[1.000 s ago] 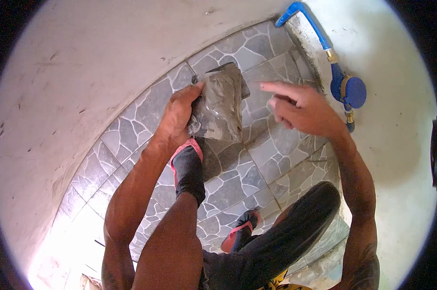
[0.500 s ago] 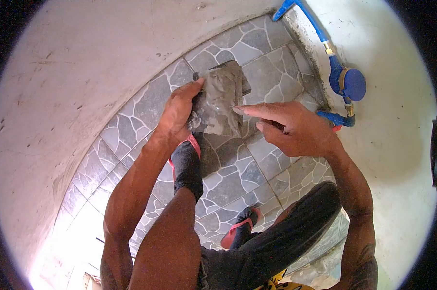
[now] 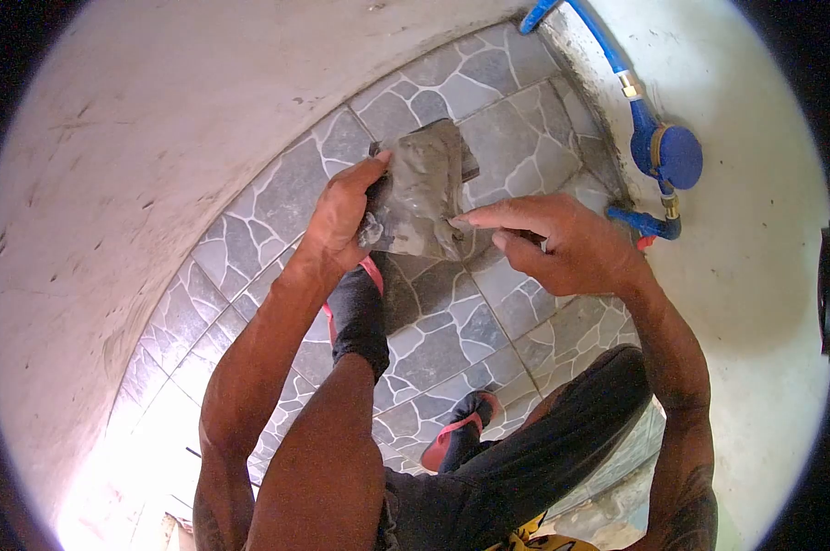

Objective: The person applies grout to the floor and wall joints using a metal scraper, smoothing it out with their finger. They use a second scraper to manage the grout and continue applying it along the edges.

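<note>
My left hand [image 3: 341, 219] grips the left edge of a flat rectangular piece [image 3: 424, 188] coated with wet grey mortar, held tilted above the floor. My right hand [image 3: 553, 243] is beside it, its index finger stretched out with the tip touching the lower right edge of the mortared piece. The right hand holds nothing that I can see. Both hands are above the grey stone-pattern floor tiles [image 3: 451, 331].
A white wall [image 3: 139, 138] curves along the left. On the right wall runs a blue pipe [image 3: 608, 55] with a blue water meter [image 3: 677, 156]. Below are my knees and feet in dark socks with pink sandals [image 3: 451, 441].
My right hand came in from the right, lowered, and its index finger reached the lower right edge of the mortared piece. The left hand kept its grip, nearly still.
</note>
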A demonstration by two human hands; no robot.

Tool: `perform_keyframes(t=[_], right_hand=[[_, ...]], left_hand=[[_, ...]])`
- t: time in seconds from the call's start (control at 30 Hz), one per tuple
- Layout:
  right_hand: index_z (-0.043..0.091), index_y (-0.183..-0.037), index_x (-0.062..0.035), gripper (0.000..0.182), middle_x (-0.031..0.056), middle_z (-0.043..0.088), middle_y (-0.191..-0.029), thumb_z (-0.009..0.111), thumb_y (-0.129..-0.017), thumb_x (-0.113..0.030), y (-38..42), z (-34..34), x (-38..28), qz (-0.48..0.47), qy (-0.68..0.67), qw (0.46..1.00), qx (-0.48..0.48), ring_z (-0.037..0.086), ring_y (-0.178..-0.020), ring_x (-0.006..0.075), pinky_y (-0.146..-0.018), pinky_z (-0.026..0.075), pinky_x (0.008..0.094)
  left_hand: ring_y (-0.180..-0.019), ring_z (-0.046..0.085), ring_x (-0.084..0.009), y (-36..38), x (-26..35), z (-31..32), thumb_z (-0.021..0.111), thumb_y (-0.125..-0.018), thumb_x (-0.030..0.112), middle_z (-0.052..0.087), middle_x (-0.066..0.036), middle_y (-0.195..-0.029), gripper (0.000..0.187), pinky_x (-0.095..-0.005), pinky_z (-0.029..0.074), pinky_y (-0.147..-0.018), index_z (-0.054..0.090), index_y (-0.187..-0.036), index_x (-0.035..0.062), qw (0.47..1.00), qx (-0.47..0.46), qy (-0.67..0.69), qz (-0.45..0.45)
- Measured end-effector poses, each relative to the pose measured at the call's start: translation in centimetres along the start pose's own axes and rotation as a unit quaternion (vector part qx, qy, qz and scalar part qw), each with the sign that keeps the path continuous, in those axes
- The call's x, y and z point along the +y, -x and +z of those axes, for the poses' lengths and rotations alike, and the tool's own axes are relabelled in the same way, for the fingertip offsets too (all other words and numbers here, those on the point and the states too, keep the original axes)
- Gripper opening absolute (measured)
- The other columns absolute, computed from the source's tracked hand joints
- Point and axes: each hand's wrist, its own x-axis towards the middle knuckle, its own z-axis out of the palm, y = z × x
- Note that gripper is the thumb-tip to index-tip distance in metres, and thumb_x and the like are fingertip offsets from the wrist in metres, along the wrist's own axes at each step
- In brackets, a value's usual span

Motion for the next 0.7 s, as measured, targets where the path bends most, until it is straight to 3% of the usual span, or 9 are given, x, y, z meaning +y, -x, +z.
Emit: perform_keyframes(t=[0.17,0.27,0.37,0.47,0.57,0.67,0.7], right_hand=[[0.062,-0.109,0.0004,0.025,0.0152,0.067,-0.092,0.052,-0.087,-0.005,0.1,0.1,1.1,-0.068,0.012,0.998,0.01,0.064,-0.078,0.0266,-0.07,0.05,0.0343],[0.063,-0.105,0.0005,0.021,0.0109,0.063,-0.077,0.052,-0.088,-0.005,0.3,-0.6,0.6,0.026,-0.076,0.996,-0.047,0.059,-0.063,0.019,-0.06,0.048,0.0315],[0.062,-0.11,-0.0034,0.026,0.0041,0.058,-0.067,0.05,-0.09,-0.014,0.5,-1.3,-0.1,0.153,-0.232,0.959,-0.062,0.055,-0.055,0.0105,-0.053,0.046,0.0271],[0.061,-0.109,-0.0005,0.021,0.0031,0.054,-0.064,0.05,-0.091,-0.005,0.8,-1.3,1.0,0.139,-0.317,0.937,-0.038,0.051,-0.054,0.0095,-0.051,0.043,0.0264],[0.058,-0.113,-0.0003,0.024,0.003,0.055,-0.065,0.048,-0.092,-0.006,0.7,-1.4,3.0,0.105,-0.339,0.935,-0.004,0.051,-0.053,0.0096,-0.051,0.043,0.0265],[0.056,-0.116,0.0011,0.027,0.0058,0.057,-0.07,0.049,-0.092,-0.009,-0.3,-2.8,5.9,0.159,-0.188,0.962,0.118,0.054,-0.058,0.0118,-0.056,0.046,0.0285],[0.056,-0.117,0.001,0.029,0.01,0.06,-0.074,0.051,-0.09,-0.01,-1.0,-3.0,8.5,0.135,-0.05,0.971,0.191,0.058,-0.063,0.017,-0.061,0.048,0.0323]], left_hand=[[-0.083,0.065,-0.0235,0.3,-0.3,0.1,0.048,-0.096,0.031,0.066,-0.01,-0.095,0.034,-0.0375,0.054,-0.078,0.06,-0.11,0.0033,0.999,0.022,0.005,-0.031],[-0.083,0.065,-0.0239,0.2,-0.3,0.0,0.048,-0.096,0.031,0.066,-0.01,-0.095,0.033,-0.0377,0.054,-0.077,0.06,-0.11,0.0035,0.999,0.028,0.024,-0.037],[-0.075,0.065,-0.0205,-0.4,-0.6,-0.5,0.046,-0.098,0.027,0.063,-0.011,-0.089,0.032,-0.0348,0.056,-0.072,0.057,-0.104,-0.002,0.999,0.015,0.038,-0.022],[-0.074,0.064,-0.0197,-0.6,-0.6,-0.8,0.046,-0.097,0.026,0.063,-0.01,-0.089,0.031,-0.0342,0.055,-0.071,0.057,-0.104,-0.0022,1.0,0.028,0.009,-0.01],[-0.073,0.064,-0.0183,-0.2,-0.7,-0.3,0.047,-0.097,0.027,0.063,-0.009,-0.088,0.031,-0.0331,0.055,-0.069,0.058,-0.104,-0.0015,0.999,0.045,-0.002,0.016],[-0.079,0.064,-0.0214,-0.3,-0.9,-2.2,0.046,-0.097,0.027,0.065,-0.01,-0.093,0.032,-0.0348,0.054,-0.075,0.059,-0.108,0.0003,1.0,0.009,-0.028,0.004],[-0.078,0.064,-0.0194,0.5,-0.7,-1.6,0.047,-0.096,0.028,0.065,-0.01,-0.093,0.031,-0.0335,0.054,-0.074,0.059,-0.107,0.001,0.992,0.025,-0.115,0.046]])
